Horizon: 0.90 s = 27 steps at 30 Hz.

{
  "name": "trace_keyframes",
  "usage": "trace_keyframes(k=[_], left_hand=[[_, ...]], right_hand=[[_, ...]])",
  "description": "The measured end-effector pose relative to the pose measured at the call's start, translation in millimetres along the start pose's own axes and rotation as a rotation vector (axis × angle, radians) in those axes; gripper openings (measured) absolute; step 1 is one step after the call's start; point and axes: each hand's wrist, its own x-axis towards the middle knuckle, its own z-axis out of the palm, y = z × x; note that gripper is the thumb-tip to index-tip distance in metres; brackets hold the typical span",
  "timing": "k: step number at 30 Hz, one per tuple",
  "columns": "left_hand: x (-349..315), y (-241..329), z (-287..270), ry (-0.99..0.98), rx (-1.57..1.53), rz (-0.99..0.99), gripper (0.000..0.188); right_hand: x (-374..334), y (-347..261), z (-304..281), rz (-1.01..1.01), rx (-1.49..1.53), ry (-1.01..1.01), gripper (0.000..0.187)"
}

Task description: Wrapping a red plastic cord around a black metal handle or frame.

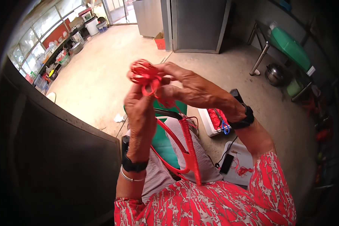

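Note:
A looped bundle of red cord point(143, 71) is held up in front of me, between both hands. My left hand point(138, 107) is closed around its lower side, with some fingers hidden behind the loops. My right hand point(188, 84) reaches across from the right, fingers bent and pinching cord at the bundle's near side. From the hands a strand trails down toward a curved frame point(192, 160) lying on my lap. Red wrapping covers much of this frame, while a black bar shows bare near its top. Some blur softens the fingers and the loops.
Right of my knees stands a white box point(211, 132) with red cord and blue-handled scissors point(225, 127). A white tray point(237, 148) nearby carries a black phone point(226, 164) and red scraps. A dark panel point(56, 150) rises at left; a metal pot point(277, 74) sits at far right.

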Motion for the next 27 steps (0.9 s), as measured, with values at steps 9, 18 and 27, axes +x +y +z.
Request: trace_keyframes(k=[9, 18, 27], left_hand=[[-3, 27, -24, -0.116, 0.175, 0.054, 0.023], [-32, 37, -22, -0.63, 1.17, 0.222, 0.022], [-49, 13, -3, -0.582, 1.713, 0.4, 0.023]], right_hand=[[-71, 14, 11, 0.281, 0.437, 0.155, 0.026], [-78, 18, 0, 0.46, 0.347, -0.07, 0.03], [-79, 15, 4, 0.621, 0.439, -0.113, 0.038]])
